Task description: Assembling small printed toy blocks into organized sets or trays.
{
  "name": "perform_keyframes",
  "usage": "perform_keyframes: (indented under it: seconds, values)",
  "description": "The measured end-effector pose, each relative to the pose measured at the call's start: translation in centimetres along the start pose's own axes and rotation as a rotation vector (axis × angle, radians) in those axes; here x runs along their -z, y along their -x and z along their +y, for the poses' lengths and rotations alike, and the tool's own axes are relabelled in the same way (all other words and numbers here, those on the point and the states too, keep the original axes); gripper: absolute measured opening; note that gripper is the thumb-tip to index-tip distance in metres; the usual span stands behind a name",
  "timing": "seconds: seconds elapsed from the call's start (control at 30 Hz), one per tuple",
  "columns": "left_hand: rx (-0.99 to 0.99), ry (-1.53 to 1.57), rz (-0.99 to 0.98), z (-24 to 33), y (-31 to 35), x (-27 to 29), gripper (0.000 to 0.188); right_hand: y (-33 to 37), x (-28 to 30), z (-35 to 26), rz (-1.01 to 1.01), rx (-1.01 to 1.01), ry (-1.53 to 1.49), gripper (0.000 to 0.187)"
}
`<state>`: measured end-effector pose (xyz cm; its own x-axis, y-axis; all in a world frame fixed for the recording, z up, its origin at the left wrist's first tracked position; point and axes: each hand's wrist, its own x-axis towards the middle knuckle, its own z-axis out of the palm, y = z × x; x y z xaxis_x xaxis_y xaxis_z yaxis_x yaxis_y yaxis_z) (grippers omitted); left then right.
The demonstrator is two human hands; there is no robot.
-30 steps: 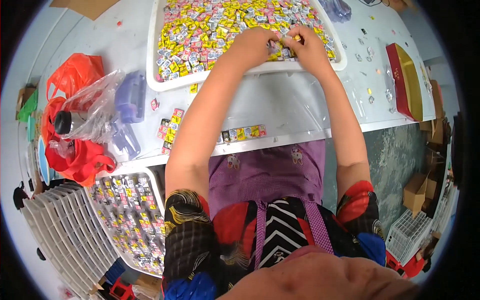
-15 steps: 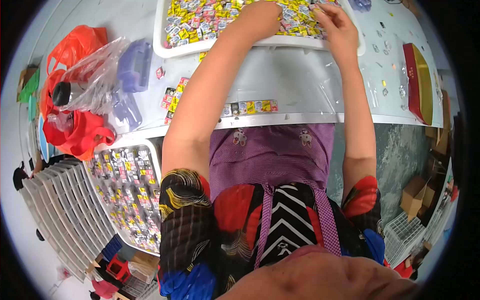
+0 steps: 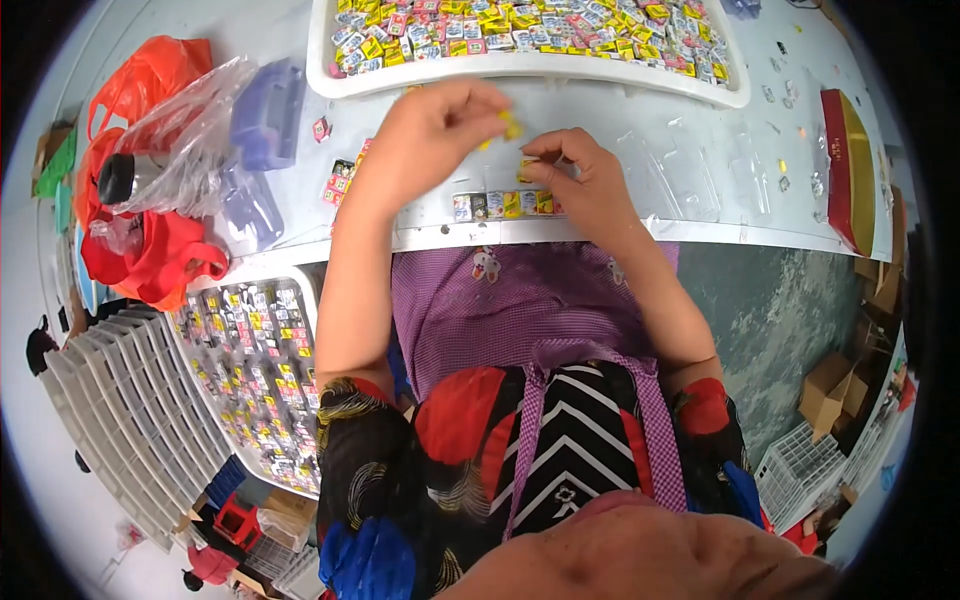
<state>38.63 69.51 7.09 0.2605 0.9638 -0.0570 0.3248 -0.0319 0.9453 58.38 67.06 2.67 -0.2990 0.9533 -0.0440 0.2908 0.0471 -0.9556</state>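
Above the table, my left hand [image 3: 440,140] pinches a tiny yellow printed box [image 3: 510,125] between thumb and fingertips. My right hand [image 3: 585,180] is closed too, its fingertips around another tiny yellow box [image 3: 525,172]. Just below the fingers, a short row of tiny boxes [image 3: 495,206] in white, black, yellow and pink lies along the table's near edge; my right hand covers its right end. Beyond both hands stands a white tray [image 3: 420,80] heaped with loose tiny boxes [image 3: 480,35] of the same sort. More boxes [image 3: 338,180] lie grouped beside my left forearm, which partly hides them.
Clear plastic pieces [image 3: 690,180] lie to the right, near a red and gold box [image 3: 845,170]. At left are red bags [image 3: 150,265], a bottle [image 3: 125,180] and bluish plastic containers [image 3: 268,115]. A tray of packed pieces [image 3: 250,380] and stacked white trays [image 3: 135,400] stand lower left.
Both hands have come back from the heaped tray toward the row at the near edge, each with a tiny yellow box. The hands are now closer together.
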Motion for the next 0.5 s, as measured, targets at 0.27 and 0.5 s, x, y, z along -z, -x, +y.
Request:
perform_keyframes:
  seconds: [0.27, 0.5]
  values:
    - [-0.03, -0.202, 0.069, -2.6, 3.7, -2.9, 0.012, 0.0, -1.0, 1.6, 0.049, 0.362, 0.522, 0.02]
    - [-0.057, -0.266, 0.167, -2.9, 3.6, -4.1, 0.008, 0.0, -0.9, 1.4, 0.091, 0.263, 0.345, 0.019]
